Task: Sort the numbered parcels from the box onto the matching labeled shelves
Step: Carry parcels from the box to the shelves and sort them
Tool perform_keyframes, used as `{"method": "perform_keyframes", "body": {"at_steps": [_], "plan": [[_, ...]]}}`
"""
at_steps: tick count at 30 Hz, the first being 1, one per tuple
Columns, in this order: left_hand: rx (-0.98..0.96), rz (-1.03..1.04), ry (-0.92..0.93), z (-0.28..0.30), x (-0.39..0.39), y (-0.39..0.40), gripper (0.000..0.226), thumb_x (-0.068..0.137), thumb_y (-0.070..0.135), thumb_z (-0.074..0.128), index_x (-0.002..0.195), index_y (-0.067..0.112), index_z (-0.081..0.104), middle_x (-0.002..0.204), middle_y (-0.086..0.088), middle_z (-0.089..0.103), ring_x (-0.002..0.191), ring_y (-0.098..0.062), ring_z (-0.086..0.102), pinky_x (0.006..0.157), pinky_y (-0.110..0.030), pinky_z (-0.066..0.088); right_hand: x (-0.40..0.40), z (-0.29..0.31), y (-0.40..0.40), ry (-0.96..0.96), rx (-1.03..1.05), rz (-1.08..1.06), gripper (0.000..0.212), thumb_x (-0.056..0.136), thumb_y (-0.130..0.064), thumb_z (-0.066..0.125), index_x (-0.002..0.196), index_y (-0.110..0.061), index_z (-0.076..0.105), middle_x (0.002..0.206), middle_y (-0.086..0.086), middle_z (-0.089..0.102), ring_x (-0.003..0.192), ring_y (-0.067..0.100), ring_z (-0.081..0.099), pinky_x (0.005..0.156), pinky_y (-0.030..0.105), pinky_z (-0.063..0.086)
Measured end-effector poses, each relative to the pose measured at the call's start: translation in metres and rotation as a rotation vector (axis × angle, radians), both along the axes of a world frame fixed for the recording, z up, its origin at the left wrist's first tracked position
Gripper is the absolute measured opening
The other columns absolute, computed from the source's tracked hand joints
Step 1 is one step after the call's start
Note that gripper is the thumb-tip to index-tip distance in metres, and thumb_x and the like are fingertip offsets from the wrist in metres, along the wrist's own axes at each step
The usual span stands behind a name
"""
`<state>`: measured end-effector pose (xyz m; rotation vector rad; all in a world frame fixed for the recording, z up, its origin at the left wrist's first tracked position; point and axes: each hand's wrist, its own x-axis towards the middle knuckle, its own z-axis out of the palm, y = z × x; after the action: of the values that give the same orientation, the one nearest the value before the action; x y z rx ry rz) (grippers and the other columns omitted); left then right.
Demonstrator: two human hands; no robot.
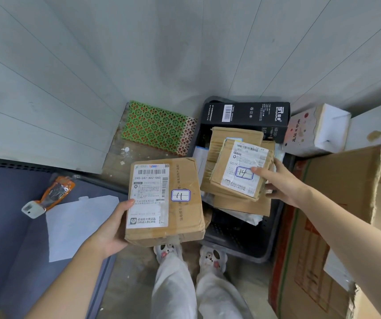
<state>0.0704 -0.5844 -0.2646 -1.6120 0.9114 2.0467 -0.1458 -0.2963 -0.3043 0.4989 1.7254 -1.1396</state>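
The left hand (113, 229) grips a brown cardboard parcel (165, 201) by its near left corner, thumb laid across the white shipping label and the other fingers curled under the bottom. A small sticker on this parcel reads 11. It is held in the air above the floor, over the person's slippers (190, 255).

The right hand (281, 183) pinches a smaller parcel (240, 169) by its right edge, thumb on the top face beside a sticker marked 14, fingers wrapped round the side and underneath. That parcel is tilted and sits over more brown parcels (231, 199) piled in a black crate (238, 240), which lies just below and to the left of the right hand. Beyond this hand, at the far end of the crate, lies a black printed carton (247, 113), with a white patterned box (316, 130) beside it.

To the right of the right arm stands a big open cardboard box (337, 226). To the left of the left hand lies a dark blue shelf (12, 226) carrying a white sheet (79, 226) and an orange packet (53, 194). A green patterned mat (155, 125) leans against the wall farther off.
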Motion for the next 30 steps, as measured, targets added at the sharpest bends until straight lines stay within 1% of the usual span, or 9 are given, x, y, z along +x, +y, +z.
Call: {"method": "perform_keyframes", "body": {"at_steps": [2,4,9,13,18,22,24,27,30], "plan": [[-0.012,0.007,0.009,0.003,0.004,0.000,0.028,0.097,0.036,0.038,0.105,0.022,0.061,0.088,-0.006,0.075,0.094,-0.026,0.061,0.076,-0.041,0.045,0.003,0.000,-0.004,0.046,0.009,-0.095,0.076,0.084,-0.028,0.070,0.144,-0.017,0.024,0.119,0.007,0.062,0.104,0.026,0.061,0.079,0.042,0.053],[-0.027,0.007,0.025,0.008,0.008,0.000,0.029,0.097,0.037,0.037,0.106,0.023,0.061,0.089,-0.005,0.075,0.095,-0.026,0.061,0.076,-0.041,0.045,0.004,0.001,-0.006,0.073,0.018,-0.136,0.073,0.081,-0.031,0.073,0.140,-0.011,0.034,0.117,0.007,0.064,0.103,0.024,0.063,0.071,0.038,0.054],[-0.068,0.018,0.065,0.023,0.022,0.000,0.033,0.096,0.040,0.037,0.108,0.024,0.062,0.095,-0.005,0.075,0.098,-0.025,0.061,0.085,-0.041,0.043,0.001,0.023,-0.007,0.132,-0.085,-0.223,0.045,0.089,-0.031,0.062,0.127,-0.011,0.047,0.106,0.005,0.067,0.092,0.020,0.063,0.083,0.040,0.051],[-0.127,0.104,0.124,0.043,0.036,0.006,0.031,0.096,0.039,0.037,0.110,0.026,0.062,0.097,-0.004,0.074,0.098,-0.024,0.062,0.080,-0.039,0.046,0.014,0.052,-0.009,0.216,-0.184,-0.280,0.032,0.095,-0.027,0.052,0.123,-0.012,0.051,0.100,0.005,0.068,0.087,0.021,0.066,0.068,0.033,0.051],[-0.197,0.134,0.138,0.090,0.067,0.015,0.032,0.096,0.044,0.038,0.105,0.025,0.063,0.089,-0.004,0.075,0.096,-0.026,0.062,0.079,-0.041,0.046,0.038,0.099,-0.011,0.314,-0.204,-0.217,0.026,0.094,-0.027,0.053,0.116,-0.014,0.057,0.100,0.006,0.069,0.088,0.024,0.065,0.081,0.038,0.050],[-0.263,0.171,0.210,0.141,0.095,0.013,0.031,0.096,0.039,0.043,0.104,0.019,0.065,0.087,-0.008,0.075,0.097,-0.027,0.062,0.081,-0.041,0.046,0.054,0.155,-0.020,0.419,-0.278,-0.190,0.036,0.093,-0.028,0.055,0.124,-0.011,0.054,0.109,0.010,0.067,0.098,0.027,0.064,0.089,0.042,0.049],[-0.307,0.211,0.286,0.168,0.112,0.016,0.031,0.095,0.038,0.044,0.106,0.017,0.064,0.089,-0.009,0.075,0.097,-0.026,0.062,0.082,-0.039,0.047,0.069,0.182,-0.025,0.453,-0.334,-0.204,0.037,0.093,-0.030,0.054,0.126,-0.014,0.052,0.112,0.009,0.067,0.096,0.025,0.064,0.078,0.036,0.052],[-0.328,0.224,0.380,0.205,0.154,0.039,0.034,0.095,0.040,0.043,0.107,0.015,0.064,0.087,-0.010,0.075,0.095,-0.028,0.063,0.081,-0.038,0.047,0.113,0.221,-0.029,0.485,-0.421,-0.187,0.023,0.095,-0.028,0.051,0.117,-0.022,0.055,0.099,0.002,0.068,0.078,0.015,0.066,0.057,0.026,0.049],[-0.345,0.274,0.462,0.240,0.219,0.067,0.036,0.095,0.040,0.043,0.109,0.013,0.061,0.090,-0.009,0.075,0.095,-0.027,0.064,0.079,-0.038,0.048,0.171,0.260,-0.029,0.498,-0.456,-0.202,0.018,0.095,-0.028,0.052,0.110,-0.020,0.058,0.087,0.001,0.067,0.071,0.015,0.063,0.057,0.028,0.046]]}}
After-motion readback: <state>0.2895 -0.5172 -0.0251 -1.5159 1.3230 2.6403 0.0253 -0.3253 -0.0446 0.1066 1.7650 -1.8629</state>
